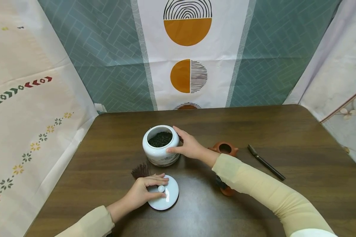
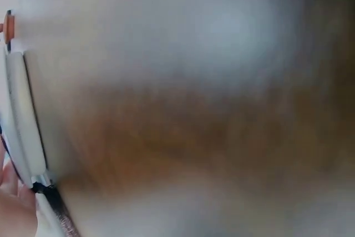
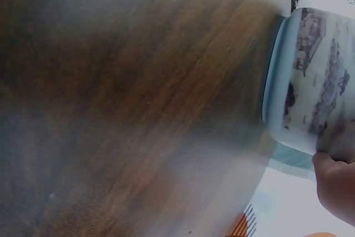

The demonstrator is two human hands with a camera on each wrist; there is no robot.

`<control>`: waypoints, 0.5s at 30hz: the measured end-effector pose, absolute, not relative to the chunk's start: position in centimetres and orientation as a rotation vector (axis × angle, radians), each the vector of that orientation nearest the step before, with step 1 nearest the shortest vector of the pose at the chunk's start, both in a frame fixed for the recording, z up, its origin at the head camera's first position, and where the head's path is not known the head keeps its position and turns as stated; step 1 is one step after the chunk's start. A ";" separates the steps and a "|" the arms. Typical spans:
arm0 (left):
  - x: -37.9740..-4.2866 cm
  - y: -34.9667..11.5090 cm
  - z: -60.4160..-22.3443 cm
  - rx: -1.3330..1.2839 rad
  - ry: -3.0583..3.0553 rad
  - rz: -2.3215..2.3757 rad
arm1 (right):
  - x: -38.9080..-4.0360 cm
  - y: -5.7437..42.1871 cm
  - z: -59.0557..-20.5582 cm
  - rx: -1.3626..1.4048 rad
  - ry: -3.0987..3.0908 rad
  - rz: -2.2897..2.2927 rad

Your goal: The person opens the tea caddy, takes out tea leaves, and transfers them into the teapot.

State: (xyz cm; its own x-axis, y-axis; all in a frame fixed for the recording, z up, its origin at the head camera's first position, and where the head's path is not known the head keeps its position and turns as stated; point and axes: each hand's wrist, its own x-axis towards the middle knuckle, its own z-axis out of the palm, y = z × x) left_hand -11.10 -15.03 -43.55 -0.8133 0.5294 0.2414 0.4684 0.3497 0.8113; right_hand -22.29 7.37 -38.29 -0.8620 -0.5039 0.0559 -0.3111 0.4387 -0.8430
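Observation:
A white jar (image 1: pixel 161 154) with dark loose tea leaves (image 1: pixel 160 139) inside stands lidless on the table. My right hand (image 1: pixel 187 144) grips its right side, thumb in front and fingers toward the back. In the right wrist view the jar (image 3: pixel 316 76) shows a dark landscape print, with the right hand (image 3: pixel 335 184) against it. Nearer me, a round white lid (image 1: pixel 170 200) lies knob up. My left hand (image 1: pixel 142 191) holds it about the knob (image 1: pixel 161 188), thumb and fingers on either side. The left wrist view shows the lid (image 2: pixel 25 115) edge-on.
A dark-bristled brush (image 1: pixel 140 171) lies between jar and left hand. A brown clay teapot (image 1: pixel 229 149) sits behind the right forearm, which partly hides another clay piece (image 1: pixel 227 191). Farther right lies a slim black brush (image 1: pixel 267 163). Cloth hangs behind the wooden table (image 1: pixel 284 131).

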 end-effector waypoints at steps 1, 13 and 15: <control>-11.1 -15.1 -43.5 0.937 2.522 1.482 | -22.3 7.4 -38.2 -0.714 2.491 -1.378; -11.8 -15.1 -41.5 1.090 2.571 1.270 | -22.1 7.2 -36.9 -0.776 2.580 -1.213; -12.0 -15.1 -41.0 1.142 2.576 1.239 | -22.0 7.3 -36.5 -0.780 2.604 -1.190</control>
